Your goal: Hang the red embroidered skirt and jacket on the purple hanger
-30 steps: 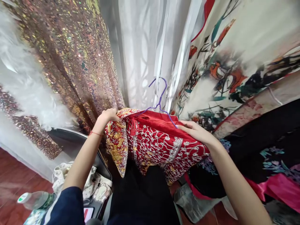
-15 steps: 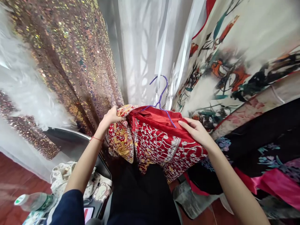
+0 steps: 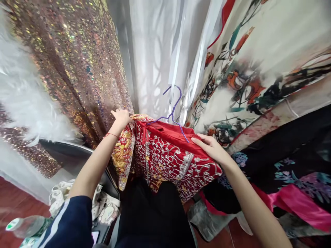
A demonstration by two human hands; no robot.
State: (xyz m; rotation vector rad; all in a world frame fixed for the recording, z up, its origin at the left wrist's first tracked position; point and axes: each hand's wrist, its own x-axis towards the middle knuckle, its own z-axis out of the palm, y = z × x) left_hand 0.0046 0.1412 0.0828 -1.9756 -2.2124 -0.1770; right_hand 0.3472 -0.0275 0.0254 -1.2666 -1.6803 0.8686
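Observation:
A red embroidered garment, with silver and gold beading and a shiny red lining, lies across my lap. My left hand is at its upper left edge, where a gold-patterned flap hangs down. Some left fingers stick out to the side; the grip at the cloth is partly hidden. On the upper right edge my right hand pinches the cloth, thumb on the lining and fingers behind. Between both hands a purple hanger rises from the garment's opening, its hook upward and its lower arms against the lining.
Sequined cloth and white feathers hang at left, a white curtain behind. Floral fabric and black flowered cloth fill the right. A chair, bag and plastic bottle stand lower left.
My left hand has turned and shifted up and left, swinging the gold-patterned flap outward. My right hand keeps its hold on the edge. The hanger appears slightly further left.

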